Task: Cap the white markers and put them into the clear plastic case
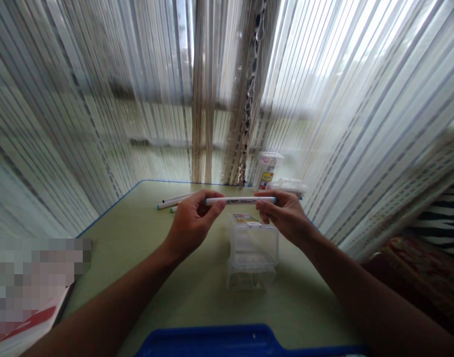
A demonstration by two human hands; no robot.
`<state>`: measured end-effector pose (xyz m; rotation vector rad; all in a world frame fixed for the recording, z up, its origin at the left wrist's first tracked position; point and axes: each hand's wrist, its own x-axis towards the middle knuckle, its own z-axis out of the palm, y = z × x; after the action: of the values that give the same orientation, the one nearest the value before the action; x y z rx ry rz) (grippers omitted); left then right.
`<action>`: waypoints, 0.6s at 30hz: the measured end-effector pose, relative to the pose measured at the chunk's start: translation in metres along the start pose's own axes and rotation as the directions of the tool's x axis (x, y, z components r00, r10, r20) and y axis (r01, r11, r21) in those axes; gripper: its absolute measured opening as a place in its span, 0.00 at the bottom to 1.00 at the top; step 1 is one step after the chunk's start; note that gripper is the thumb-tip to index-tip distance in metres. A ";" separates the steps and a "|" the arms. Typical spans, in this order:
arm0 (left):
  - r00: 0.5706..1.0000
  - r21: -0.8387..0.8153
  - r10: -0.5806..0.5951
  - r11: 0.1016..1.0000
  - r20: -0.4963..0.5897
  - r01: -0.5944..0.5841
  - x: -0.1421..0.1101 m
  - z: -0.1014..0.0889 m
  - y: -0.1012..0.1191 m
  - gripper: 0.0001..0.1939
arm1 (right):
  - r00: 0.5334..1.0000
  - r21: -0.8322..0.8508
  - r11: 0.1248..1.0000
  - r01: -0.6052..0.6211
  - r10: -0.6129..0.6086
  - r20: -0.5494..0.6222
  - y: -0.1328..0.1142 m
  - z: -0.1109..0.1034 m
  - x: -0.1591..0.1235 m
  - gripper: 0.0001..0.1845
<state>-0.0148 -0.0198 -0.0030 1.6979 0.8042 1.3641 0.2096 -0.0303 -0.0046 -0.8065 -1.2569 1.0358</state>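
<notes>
A white marker pen (240, 201) with teal ends is held level above the table, one end in each hand. My left hand (195, 218) pinches its left end between thumb and fingers. The right end is gripped by my right hand (286, 215) in the same way. Below the pen stands a clear plastic box (254, 248), its lid side open towards me. Several more marker pens (167, 204) with green and dark ends lie on the table behind my left hand, which partly hides them.
Further back on the pale green table (197, 297) stand a clear labelled container (266, 171) and a low clear box (289, 186). A blue tray-like edge (212, 342) runs along the front. String curtains (156, 124) hang behind the table. A pixelated patch covers the lower left.
</notes>
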 end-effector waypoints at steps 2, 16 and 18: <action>1.000 -0.015 -0.003 1.000 0.004 0.003 0.000 0.001 0.000 0.15 | 1.000 -0.002 1.000 0.006 -0.006 0.005 0.000 0.000 0.000 0.14; 1.000 0.031 -0.001 1.000 0.029 0.000 -0.001 0.001 0.000 0.12 | 0.999 -0.006 1.000 -0.010 0.010 0.030 -0.001 -0.001 0.000 0.12; 0.999 0.021 -0.012 1.000 0.036 0.011 -0.001 0.001 0.001 0.11 | 0.999 0.000 1.000 -0.015 0.015 0.033 -0.001 -0.001 0.000 0.11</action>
<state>-0.0140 -0.0209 -0.0029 1.7266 0.8097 1.3176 0.2103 -0.0311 -0.0037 -0.8022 -1.2804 1.0653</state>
